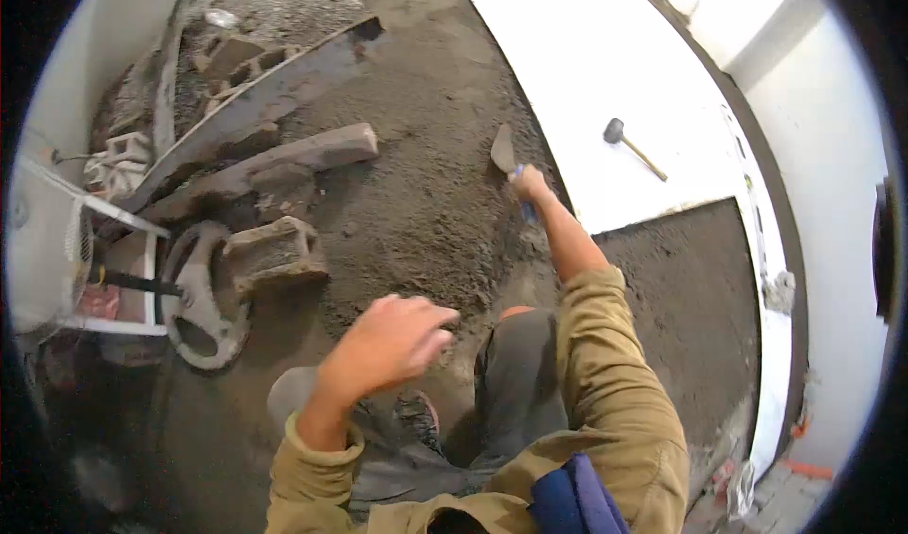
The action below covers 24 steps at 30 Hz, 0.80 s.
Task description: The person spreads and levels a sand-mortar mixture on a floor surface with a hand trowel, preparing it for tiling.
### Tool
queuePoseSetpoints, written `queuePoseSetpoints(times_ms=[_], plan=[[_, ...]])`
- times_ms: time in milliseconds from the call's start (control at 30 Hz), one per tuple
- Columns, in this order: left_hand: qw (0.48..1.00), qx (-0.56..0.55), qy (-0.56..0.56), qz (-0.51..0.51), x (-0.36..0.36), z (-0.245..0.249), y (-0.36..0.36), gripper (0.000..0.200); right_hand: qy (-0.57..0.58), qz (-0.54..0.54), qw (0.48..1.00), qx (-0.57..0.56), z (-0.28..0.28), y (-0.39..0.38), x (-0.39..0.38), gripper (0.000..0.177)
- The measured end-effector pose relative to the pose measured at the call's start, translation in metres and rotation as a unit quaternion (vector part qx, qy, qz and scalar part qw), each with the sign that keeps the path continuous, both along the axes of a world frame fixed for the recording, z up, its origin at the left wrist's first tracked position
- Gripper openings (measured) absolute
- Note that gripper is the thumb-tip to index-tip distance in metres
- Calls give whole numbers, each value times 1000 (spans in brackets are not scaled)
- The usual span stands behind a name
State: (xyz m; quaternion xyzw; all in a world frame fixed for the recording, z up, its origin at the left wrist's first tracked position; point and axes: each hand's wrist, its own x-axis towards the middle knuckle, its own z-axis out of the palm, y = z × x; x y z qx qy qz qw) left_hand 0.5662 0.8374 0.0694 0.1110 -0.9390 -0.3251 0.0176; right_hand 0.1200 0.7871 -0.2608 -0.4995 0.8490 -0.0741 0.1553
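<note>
My right hand [532, 184] is wrapped round the blue handle of a trowel [503, 150]. The metal blade points away from me, over the mortar [426, 184] close to the edge of the white tiles [558, 42]. Nearer my body, my left hand [390, 341] hovers above the mortar with its fingers loosely stretched and nothing in it. On the white tiles lies a mallet [636, 148] with a black head and a wooden handle.
To the left are a concrete block [276, 255], a wheel [202, 297], a long beam [326, 150] and a plank [255, 99]. Behind them rises a gravel heap [293, 4]. A white wall [823, 127] runs along the right, beside a mortar bed [690, 288].
</note>
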Motion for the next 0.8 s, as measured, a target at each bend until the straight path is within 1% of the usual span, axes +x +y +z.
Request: queuePoseSetpoints(times_ms=[33, 100, 167, 200, 233, 267, 300, 333, 367, 400, 433, 500, 533, 567, 633, 667, 700, 733, 767, 800], plan=[[998, 10, 6, 57, 18, 13, -6, 28, 4, 23, 1000, 14, 35, 20, 38, 46], [974, -67, 42, 211, 54, 46, 4, 27, -120, 40, 991, 36, 81, 37, 74, 44], [930, -95, 29, 353, 92, 70, 33, 25, -222, 53, 972, -51, 74, 41, 88, 46], [921, -109, 10, 374, 110, 81, 48, 24, -219, 10, 972, -81, 83, 39, 98, 47], [911, -123, -7, 393, 123, 90, 67, 24, -220, 26, 972, -80, 87, 29, 97, 47], [906, -129, -8, 404, 128, 99, 87, 24, -155, 50, 985, -59, 90, 15, 95, 46], [901, -161, -7, 403, 131, 108, 105, 23, -93, 68, 993, -39, 87, 3, 97, 45], [897, -194, -6, 398, 132, 116, 116, 22, -86, 121, 985, -92, 87, -8, 99, 42], [896, -198, -10, 397, 128, 121, 125, 22, -91, 121, 984, -95, 84, -25, 103, 42], [886, -223, -18, 406, 120, 124, 133, 20, -207, 75, 970, -100, 93, -42, 114, 40], [876, -247, -26, 415, 111, 125, 139, 17, -319, 27, 942, -101, 96, -59, 125, 38], [870, -264, -44, 414, 91, 121, 141, 17, -317, 30, 941, -113, 91, -99, 143, 49], [865, -281, -60, 410, 85, 118, 137, 18, -251, 76, 957, -125, 89, -111, 157, 48], [872, -279, -58, 399, 83, 115, 133, 18, -183, 116, 967, -134, 88, -121, 169, 47], [900, -253, 3, 355, 83, 103, 126, 27, -184, 43, 981, -34, 80, -149, 188, 41], [910, -245, 52, 331, 83, 98, 121, 23, -183, 31, 982, -30, 79, -150, 179, 41], [915, -235, 48, 323, 86, 96, 111, 23, -148, 25, 987, -51, 80, -147, 174, 38], [933, -211, 54, 287, 91, 98, 104, 20, -116, 23, 991, -66, 78, -143, 174, 36], [947, -188, 60, 253, 96, 101, 98, 17, -110, 3, 992, -55, 80, -136, 166, 32], [943, -190, 77, 263, 99, 97, 94, 12, -112, -9, 991, -67, 76, -125, 158, 31]])
